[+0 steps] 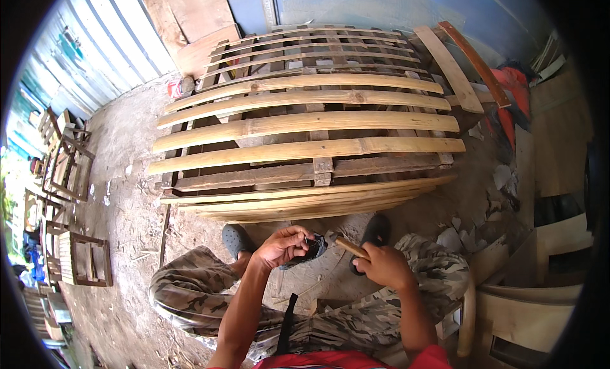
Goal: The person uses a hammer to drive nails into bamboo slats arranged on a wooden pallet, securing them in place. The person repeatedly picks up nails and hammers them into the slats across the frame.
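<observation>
My left hand [284, 247] is closed in a pinch beside a small black bag [302, 261] between my feet. Whatever its fingertips hold is too small to name. In my right hand [386, 266] is a hammer, gripped by its wooden handle [351, 246]; the dark head points left, close to the bag and my left fingers. Just beyond both hands stands a low wooden frame [248, 177]. Split bamboo slats [305, 124] lie across its top with gaps between them, and more slats [305, 207] run along its near side.
My shoes [237, 241] rest on the dirt floor [121, 172] close to the frame. Boards [448, 70] lean at the far right beside an orange-red cloth [511, 96]. Cut wooden pieces [527, 318] lie at the near right. Wooden chairs [82, 258] stand along the left.
</observation>
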Motion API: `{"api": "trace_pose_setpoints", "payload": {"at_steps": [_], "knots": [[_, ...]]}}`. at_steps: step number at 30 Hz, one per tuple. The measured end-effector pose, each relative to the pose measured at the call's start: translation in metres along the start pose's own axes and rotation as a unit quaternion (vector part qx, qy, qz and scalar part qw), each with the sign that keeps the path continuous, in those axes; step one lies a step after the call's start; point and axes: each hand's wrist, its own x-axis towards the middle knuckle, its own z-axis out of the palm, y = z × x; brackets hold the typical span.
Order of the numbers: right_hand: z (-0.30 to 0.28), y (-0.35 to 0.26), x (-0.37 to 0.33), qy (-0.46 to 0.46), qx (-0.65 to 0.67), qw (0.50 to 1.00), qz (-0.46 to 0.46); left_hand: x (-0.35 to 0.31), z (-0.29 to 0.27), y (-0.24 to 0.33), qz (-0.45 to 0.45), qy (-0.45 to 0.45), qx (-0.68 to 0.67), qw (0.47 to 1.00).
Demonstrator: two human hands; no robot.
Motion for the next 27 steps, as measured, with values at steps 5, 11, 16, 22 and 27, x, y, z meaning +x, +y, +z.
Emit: {"api": "trace_pose_setpoints", "payload": {"at_steps": [5, 11, 16, 22, 27], "knots": [[-0.013, -0.003, -0.007, 0.032, 0.074, 0.997, -0.020, -0.019, 0.030, 0.003, 0.073, -0.027, -0.042, 0.996], [0.006, 0.011, -0.006, 0.050, 0.040, 0.997, -0.043, -0.013, 0.016, 0.002, 0.070, 0.012, -0.019, 0.997], [0.019, 0.023, -0.005, 0.041, 0.008, 0.999, -0.027, -0.009, -0.004, -0.005, 0.049, 0.038, 0.010, 0.998], [0.014, 0.018, -0.004, -0.018, -0.039, 0.999, 0.030, 0.018, -0.072, -0.037, -0.050, 0.238, 0.174, 0.954], [0.018, 0.007, 0.002, -0.046, -0.074, 0.996, 0.009, 0.035, -0.205, -0.121, -0.141, 0.363, 0.351, 0.851]]}}
